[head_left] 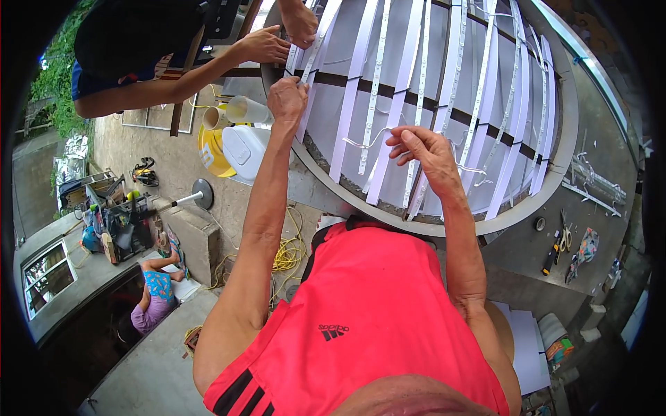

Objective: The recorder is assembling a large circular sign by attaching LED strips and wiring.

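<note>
A large round metal-rimmed frame [510, 220] lies in front of me, crossed by dark bars. Rows of white LED strips [374, 87] run over it beside pale flat slats, with black cable ties on several of them. My left hand [286, 104] is at the frame's left side, its fingers closed on the lower end of the leftmost LED strip; the exact grip is partly hidden. Over the middle hovers my right hand [429, 156], fingers loosely curled and apart. A thin white wire [365, 144] passes by its fingertips. It appears to hold nothing.
Across at upper left, a co-worker's hands [267, 46] work on the same strip. Cutters and scissors [565, 239] lie with black tape [540, 223] on the right table. A yellow bucket [214, 152], white container [243, 149] and yellow cord [288, 255] are left. Someone sits lower left.
</note>
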`<state>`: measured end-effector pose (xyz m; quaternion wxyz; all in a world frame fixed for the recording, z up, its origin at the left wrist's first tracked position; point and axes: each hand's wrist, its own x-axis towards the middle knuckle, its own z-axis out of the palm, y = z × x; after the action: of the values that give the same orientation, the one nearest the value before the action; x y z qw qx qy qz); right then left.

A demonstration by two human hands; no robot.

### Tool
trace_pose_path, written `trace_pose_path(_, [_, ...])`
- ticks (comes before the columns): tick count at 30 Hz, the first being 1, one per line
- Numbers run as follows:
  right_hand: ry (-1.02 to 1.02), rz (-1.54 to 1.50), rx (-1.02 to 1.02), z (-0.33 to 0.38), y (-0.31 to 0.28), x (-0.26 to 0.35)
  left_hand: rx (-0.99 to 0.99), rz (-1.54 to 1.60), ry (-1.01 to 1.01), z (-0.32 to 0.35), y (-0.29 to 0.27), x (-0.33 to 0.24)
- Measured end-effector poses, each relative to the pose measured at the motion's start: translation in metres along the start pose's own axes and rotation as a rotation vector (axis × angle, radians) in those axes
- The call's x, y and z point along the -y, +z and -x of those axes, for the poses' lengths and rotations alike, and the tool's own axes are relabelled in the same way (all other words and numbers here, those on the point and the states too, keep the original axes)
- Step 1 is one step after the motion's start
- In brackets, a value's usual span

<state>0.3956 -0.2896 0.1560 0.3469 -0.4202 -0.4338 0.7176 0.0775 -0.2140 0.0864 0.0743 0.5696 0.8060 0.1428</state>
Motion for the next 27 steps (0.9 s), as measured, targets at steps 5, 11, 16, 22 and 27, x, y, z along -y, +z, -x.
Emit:
trace_pose_path(5, [0.045,0.106,0.032,-0.048,0.018,-0.008,0.010,-0.034,0.078,0.001,-0.006,-0.006])
trace_pose_path(11, [0.081,0.249,0.052,-0.104,0.034,-0.015,0.051,-0.049,0.055,0.009,-0.019,-0.011])
trace_pose_path(16, [0.068,0.298,0.034,-0.155,0.045,-0.013,0.027,0.026,0.061,0.008,-0.018,-0.005])
trace_pose_path(22, [0.092,0.327,0.068,-0.207,0.061,-0.011,0.075,0.072,0.027,0.013,-0.012,-0.001])
trace_pose_path(27, [0.047,0.358,-0.052,-0.244,0.067,-0.005,-0.043,0.113,0.060,0.018,-0.010,-0.005])
